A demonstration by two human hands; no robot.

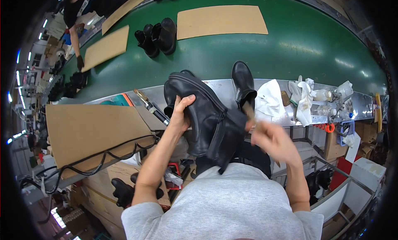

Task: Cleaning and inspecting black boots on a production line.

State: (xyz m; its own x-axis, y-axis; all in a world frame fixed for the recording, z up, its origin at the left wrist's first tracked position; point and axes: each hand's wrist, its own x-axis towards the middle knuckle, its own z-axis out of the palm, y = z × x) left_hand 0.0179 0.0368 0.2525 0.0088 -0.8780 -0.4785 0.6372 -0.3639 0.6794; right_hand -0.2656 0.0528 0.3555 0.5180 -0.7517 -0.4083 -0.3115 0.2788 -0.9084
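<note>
A black leather boot (pixel 200 115) is tilted in front of my body, its sole edge turned up and to the right. My left hand (pixel 181 114) grips it on the left side of the foot, thumb on the upper. Close by the heel is my right hand (pixel 271 140), smeared by motion, its fingers curled around a tan, blurred thing (pixel 248 110) whose kind I cannot make out. Behind the held boot, part of another black boot (pixel 168 100) shows. One more black boot (pixel 243 81) stands at the bench edge, just beyond my right hand.
A green conveyor belt (pixel 298 45) carries cardboard sheets (pixel 222 21) and a pair of black boots (pixel 166 36). White cloth (pixel 270 100) and bottles (pixel 323 110) lie right. A brush (pixel 141 95) and cardboard (pixel 93 132) lie left, beside a coiled black cable (pixel 101 159). A co-worker's gloved hand (pixel 80 64) touches cardboard.
</note>
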